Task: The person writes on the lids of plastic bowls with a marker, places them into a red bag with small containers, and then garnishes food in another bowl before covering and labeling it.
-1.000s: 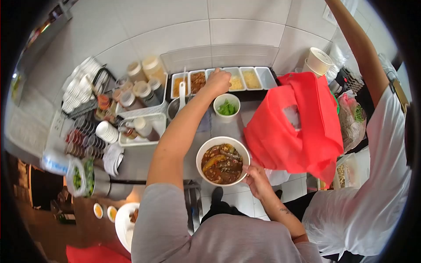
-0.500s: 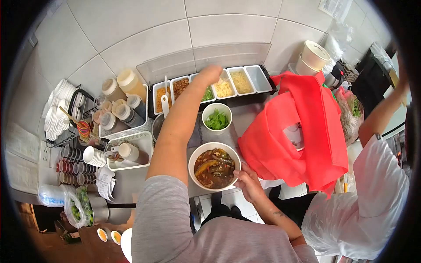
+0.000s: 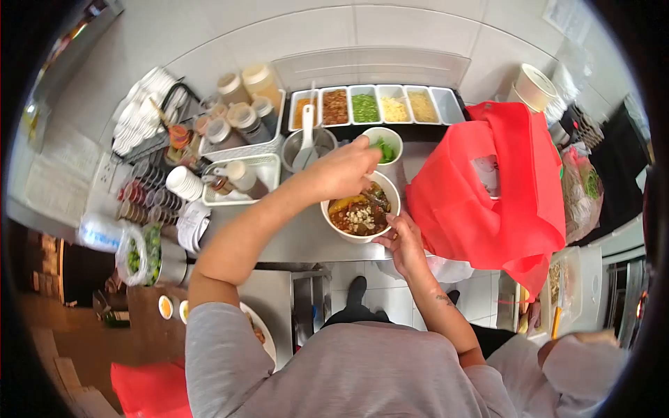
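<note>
My left hand (image 3: 352, 167) is above a white paper bowl (image 3: 359, 238), its fingers bunched together and pointing down. What it pinches, if anything, is hidden. A dark brown stew with long yellow and green pieces (image 3: 359, 205) fills the bowl, and pale chopped bits (image 3: 362, 220) lie on top. On the bowl's right side, my right hand (image 3: 405, 242) grips it, thumb at the rim and fingers beneath. Just behind stands a smaller white cup (image 3: 392, 167) of green leaves (image 3: 385, 149), partly covered by my left hand.
Behind is a row of topping tubs (image 3: 364, 106). A metal pot (image 3: 324, 141) with a white ladle (image 3: 306, 132), sauce bottles (image 3: 244, 122) and a white basket (image 3: 240, 197) stand left. A red bag (image 3: 488, 202) is close on the right. A co-worker's sleeve (image 3: 585, 362) shows lower right.
My left hand has come from the topping tubs to above the bowl. Pale chopped bits now lie on the stew. My right hand still grips the bowl. The view has shifted.
</note>
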